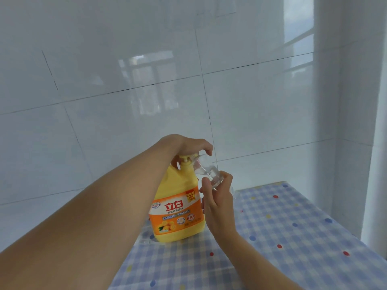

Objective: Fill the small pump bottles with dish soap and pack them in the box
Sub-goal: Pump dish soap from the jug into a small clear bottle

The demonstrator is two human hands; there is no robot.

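A big yellow dish soap jug [177,208] with an orange label stands upright on the checked tablecloth [282,227]. My left hand [188,146] lies on top of its yellow pump head, fingers curled over the nozzle. My right hand [217,197] grips a small clear bottle [207,172] by its base and holds it tilted, its open mouth up against the pump's spout. The bottle looks nearly empty. No box is in view.
The table with the blue and white checked, dotted cloth runs from the jug toward the lower right. White glossy wall tiles stand close behind it. A white curtain [377,164] hangs at the right edge. A small clear item [145,237] lies left of the jug's base.
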